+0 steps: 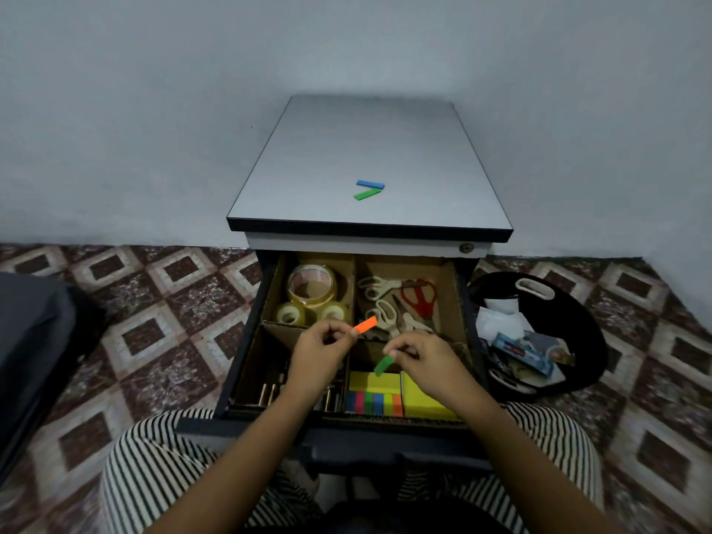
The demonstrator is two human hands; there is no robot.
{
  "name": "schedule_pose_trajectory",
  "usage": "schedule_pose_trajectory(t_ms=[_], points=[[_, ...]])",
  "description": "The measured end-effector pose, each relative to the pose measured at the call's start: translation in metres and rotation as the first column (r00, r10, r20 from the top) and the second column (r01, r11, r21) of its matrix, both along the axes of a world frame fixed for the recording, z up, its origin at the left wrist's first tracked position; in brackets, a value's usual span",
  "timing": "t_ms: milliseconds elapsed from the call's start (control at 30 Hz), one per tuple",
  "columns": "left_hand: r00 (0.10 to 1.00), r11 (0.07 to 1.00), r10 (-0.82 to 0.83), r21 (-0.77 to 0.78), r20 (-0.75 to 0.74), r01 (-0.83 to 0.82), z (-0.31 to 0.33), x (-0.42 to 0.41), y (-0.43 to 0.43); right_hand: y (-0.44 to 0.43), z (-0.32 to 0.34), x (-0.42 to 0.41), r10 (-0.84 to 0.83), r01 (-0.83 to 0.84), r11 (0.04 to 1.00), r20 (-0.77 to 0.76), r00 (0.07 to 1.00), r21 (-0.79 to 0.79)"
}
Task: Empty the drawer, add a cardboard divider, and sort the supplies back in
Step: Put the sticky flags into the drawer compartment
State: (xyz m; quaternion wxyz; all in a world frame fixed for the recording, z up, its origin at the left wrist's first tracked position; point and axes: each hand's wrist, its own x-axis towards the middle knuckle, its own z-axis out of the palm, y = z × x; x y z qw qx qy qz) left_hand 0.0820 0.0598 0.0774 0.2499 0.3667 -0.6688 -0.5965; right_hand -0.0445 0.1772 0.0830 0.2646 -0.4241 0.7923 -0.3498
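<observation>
Cabinet [370, 159]: blue strip [370, 184] and green strip [366, 193] on top.
Drawer [246, 341]: open; cardboard divider [354, 281] fitted.
Compartments: tape rolls [311, 289] back left; scissors [400, 298] back right; sticky notes [379, 393] front right.
Left hand [319, 350]: pinches orange strip [364, 326] over the drawer.
Right hand [422, 358]: pinches a second green strip [383, 365].

A patterned floor [154, 302] of brown and cream diamond tiles meets a pale grey wall [154, 109]. On the right, a black bag [574, 321] with white handles holds crumpled white paper [501, 321] and a blue packet [524, 352]. A dark grey cushion [31, 341] lies at the left edge.
</observation>
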Motion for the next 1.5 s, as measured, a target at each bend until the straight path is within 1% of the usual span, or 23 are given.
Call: schedule_pose_trajectory(t_ms=[200,367,500,700,1033,1200,1300,1500], points=[[1.000,0.999,0.005,-0.036,0.005,-0.005,-0.004,-0.002,-0.001,0.010,0.005,0.003,0.102,-0.086,0.984,-0.096,0.990,0.158],[1.000,0.999,0.024,-0.045,0.000,-0.024,-0.007,-0.002,-0.001,0.013,-0.003,0.002,0.184,-0.142,0.938,-0.108,0.977,0.315],[0.999,0.999,0.032,-0.021,-0.010,-0.032,-0.009,-0.001,-0.002,0.009,-0.011,0.001,0.226,-0.186,0.906,-0.063,0.972,0.380],[1.000,0.999,0.019,-0.044,-0.005,-0.019,-0.010,-0.001,-0.003,0.005,-0.024,0.004,0.203,-0.176,0.905,-0.030,0.979,0.387],[0.999,0.999,0.030,-0.041,0.014,-0.029,-0.010,-0.002,-0.003,-0.001,-0.030,0.005,0.247,-0.183,0.914,-0.137,0.959,0.363],[1.000,0.998,0.027,-0.050,0.011,-0.026,-0.008,-0.002,-0.002,0.001,-0.033,0.004,0.192,-0.112,0.929,-0.201,0.961,0.352],[1.000,0.999,0.018,-0.044,0.002,-0.017,-0.009,-0.001,-0.003,0.000,-0.033,0.004,0.188,-0.100,0.924,-0.211,0.959,0.368],[0.999,0.999,0.032,-0.020,-0.014,-0.032,-0.010,-0.002,-0.004,0.001,-0.033,0.003,0.229,-0.130,0.911,-0.221,0.948,0.391]])
